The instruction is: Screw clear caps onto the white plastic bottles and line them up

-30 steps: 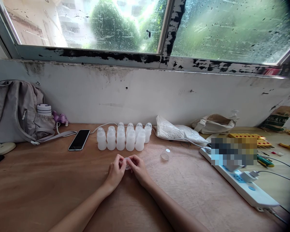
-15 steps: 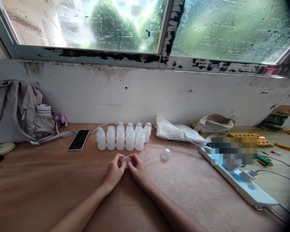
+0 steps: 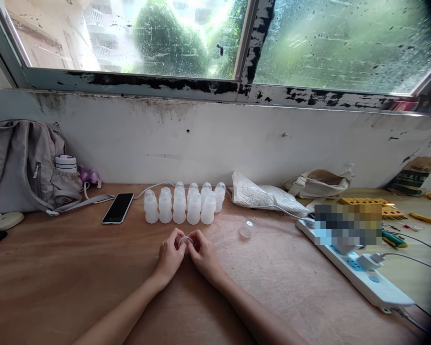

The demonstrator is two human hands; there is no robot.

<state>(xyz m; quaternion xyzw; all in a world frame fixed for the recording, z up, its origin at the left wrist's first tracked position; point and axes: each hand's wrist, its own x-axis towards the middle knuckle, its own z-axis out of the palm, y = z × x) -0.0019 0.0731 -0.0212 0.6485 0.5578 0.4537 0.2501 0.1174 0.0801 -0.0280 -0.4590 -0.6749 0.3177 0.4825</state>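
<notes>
Between my two hands is a small translucent ring-shaped piece (image 3: 186, 239), pinched at its rim from both sides. My left hand (image 3: 171, 254) is closed on its left side, thumb and fingers together. On the right side my right hand (image 3: 202, 254) grips it the same way. Just beyond my hands stand several frosted white bottles (image 3: 179, 209) in two rows, upright, with clear tops. A clear cup-like cap (image 3: 245, 231) lies on the wooden table (image 3: 93, 278) to the right of my hands.
A phone (image 3: 118, 209) and a grey backpack (image 3: 25, 167) are at the left. White plastic packaging (image 3: 266, 194) and a beige bag (image 3: 318, 183) lie by the wall. A power strip (image 3: 359, 270) with cables runs along the right, near yellow parts (image 3: 366, 203).
The ring-shaped piece has tilted between my fingers, its opening now less visible and its rim showing as an arc. My hands have shifted very slightly.
</notes>
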